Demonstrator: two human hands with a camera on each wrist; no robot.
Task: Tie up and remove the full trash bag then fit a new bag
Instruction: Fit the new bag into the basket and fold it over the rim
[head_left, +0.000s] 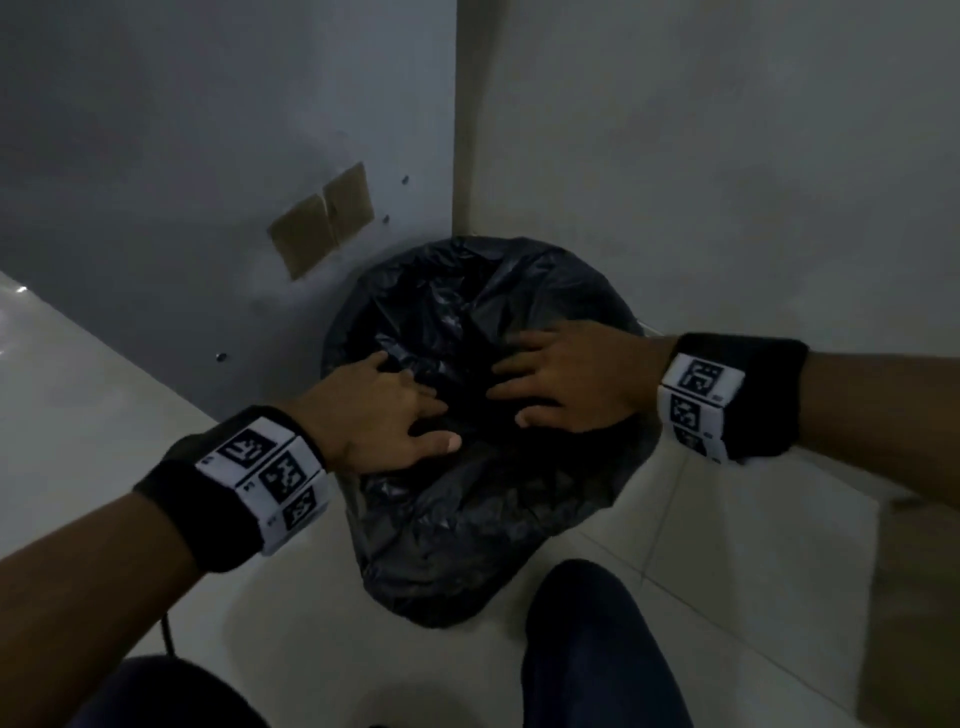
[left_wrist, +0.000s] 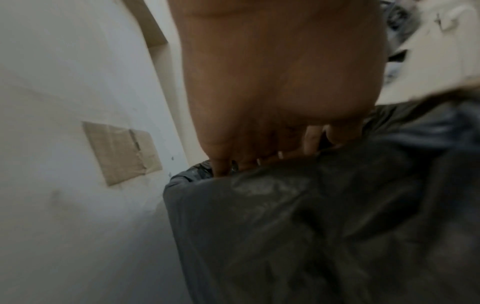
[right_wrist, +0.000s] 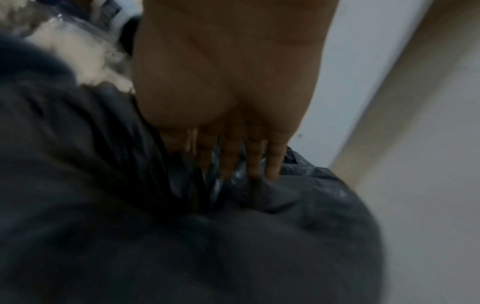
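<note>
The trash bag (head_left: 483, 467), black and crinkled, is seen in the corner where two walls meet, standing on the tiled floor (head_left: 701, 597) and draped over what is judged to be a bin, though the bin itself is nowhere exposed. The left hand (head_left: 384, 415) is laid on the near left of the bag's top with fingers spread and reaching into the folds; the right hand (head_left: 566, 384) is laid on the right side, fingers likewise extended onto the plastic. Neither hand is seen to be closed round a gathered edge, and from the wrist views it cannot be told with certainty whether any film is pinched beneath the fingertips. If the thin film is pulled hard by the fingertips, a tear could be caused; if only one side of the rim is gathered, contents could be spilled when the bag is lifted; and the bin could be dragged up with the bag if the film clings to it. The contents of the bag, its rim and any tie handles are lost in the dark folds. Both wrist views are blurred, and no new bag is made out anywhere.
</note>
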